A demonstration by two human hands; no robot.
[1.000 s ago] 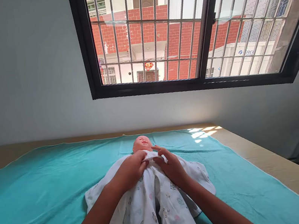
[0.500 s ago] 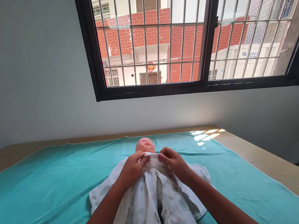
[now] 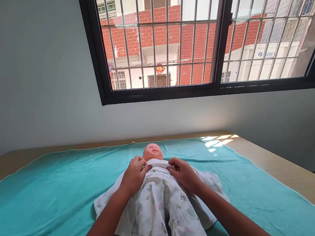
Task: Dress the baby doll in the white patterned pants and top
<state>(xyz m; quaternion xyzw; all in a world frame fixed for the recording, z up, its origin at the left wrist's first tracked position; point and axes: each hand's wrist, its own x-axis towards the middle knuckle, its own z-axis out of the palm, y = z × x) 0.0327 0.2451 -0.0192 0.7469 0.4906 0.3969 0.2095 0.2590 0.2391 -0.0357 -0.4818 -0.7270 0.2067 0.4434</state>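
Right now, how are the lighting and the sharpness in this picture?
Head view: the barred window is partly washed out; head view: sun patches lie across the turquoise cloth and table; head view: printed trousers look fairly clear, right of the table is murky.

Trousers cut off below, window cropped
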